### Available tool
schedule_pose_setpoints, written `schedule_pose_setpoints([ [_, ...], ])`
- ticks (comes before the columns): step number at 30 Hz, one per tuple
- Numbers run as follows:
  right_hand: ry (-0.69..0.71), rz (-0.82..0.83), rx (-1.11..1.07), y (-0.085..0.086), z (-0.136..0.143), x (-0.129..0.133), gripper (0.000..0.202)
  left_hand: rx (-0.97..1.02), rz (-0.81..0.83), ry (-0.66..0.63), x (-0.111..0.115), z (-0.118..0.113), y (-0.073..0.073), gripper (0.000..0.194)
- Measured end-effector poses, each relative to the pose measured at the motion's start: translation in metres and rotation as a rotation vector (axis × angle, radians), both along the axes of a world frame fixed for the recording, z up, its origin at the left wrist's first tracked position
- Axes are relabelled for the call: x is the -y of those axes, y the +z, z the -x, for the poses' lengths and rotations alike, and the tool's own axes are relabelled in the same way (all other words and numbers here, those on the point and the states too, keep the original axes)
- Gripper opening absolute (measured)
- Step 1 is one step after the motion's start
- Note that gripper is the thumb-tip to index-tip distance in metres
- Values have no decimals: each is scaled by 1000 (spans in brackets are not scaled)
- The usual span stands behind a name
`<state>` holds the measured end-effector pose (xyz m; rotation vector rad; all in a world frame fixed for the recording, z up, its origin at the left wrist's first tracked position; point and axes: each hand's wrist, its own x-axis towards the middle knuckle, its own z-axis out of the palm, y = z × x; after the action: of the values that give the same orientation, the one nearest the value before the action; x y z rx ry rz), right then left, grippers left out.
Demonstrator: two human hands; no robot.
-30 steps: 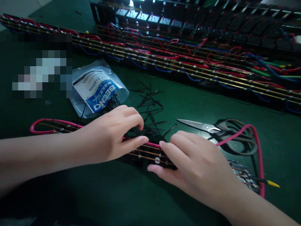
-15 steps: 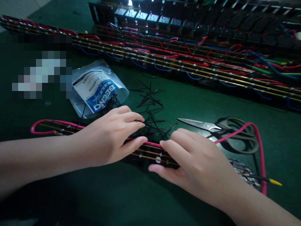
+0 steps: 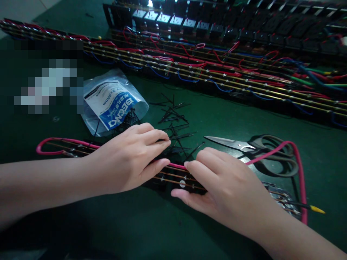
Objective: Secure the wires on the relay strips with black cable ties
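My right hand (image 3: 225, 180) is closed round a narrow black strip with brass bars (image 3: 173, 177), thumb at its near edge and fingertips over the pink wire (image 3: 177, 165) that runs along its far edge. My left hand (image 3: 132, 155) reaches across the same strip with thumb and fingers apart. Its fingertips are among loose black cable ties (image 3: 179, 135); whether one is caught between two fingers I cannot tell. The wire loops at the strip's left end and bends up and over at the right. Both hands hide parts of the strip.
An open plastic bag (image 3: 114, 101) of black cable ties lies behind my left hand. Scissors (image 3: 241, 145) rest beyond my right hand, blades pointing left. Long strips with brass bars and coloured wires (image 3: 195, 72) and rows of black sockets (image 3: 187, 23) cross the back of the green table.
My left hand has shifted slightly right, its fingertips further into the loose cable ties, a few of which have moved. My right hand keeps its place on the strip.
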<state>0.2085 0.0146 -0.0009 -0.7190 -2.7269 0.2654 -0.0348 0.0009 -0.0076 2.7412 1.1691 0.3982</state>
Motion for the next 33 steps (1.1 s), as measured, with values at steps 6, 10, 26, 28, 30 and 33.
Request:
schedule_pose_setpoints([
  [6, -9, 11, 8, 0, 2, -1, 24, 7, 30, 19, 2, 0, -1, 38],
  [10, -9, 8, 8, 0, 2, -1, 24, -24, 19, 33, 1, 0, -3, 41],
  [26, 5, 19, -22, -3, 2, -2, 29, 8, 59, 25, 1, 1, -1, 40],
  [28, 2, 19, -24, -2, 2, -2, 29, 28, 61, 17, 1, 2, 0, 39],
  [30, 2, 14, -26, -2, 2, -2, 29, 29, 67, 19, 1, 2, 0, 37],
  [33, 0, 11, -27, -3, 1, -1, 29, -14, 90, 32, 2, 2, 0, 39],
])
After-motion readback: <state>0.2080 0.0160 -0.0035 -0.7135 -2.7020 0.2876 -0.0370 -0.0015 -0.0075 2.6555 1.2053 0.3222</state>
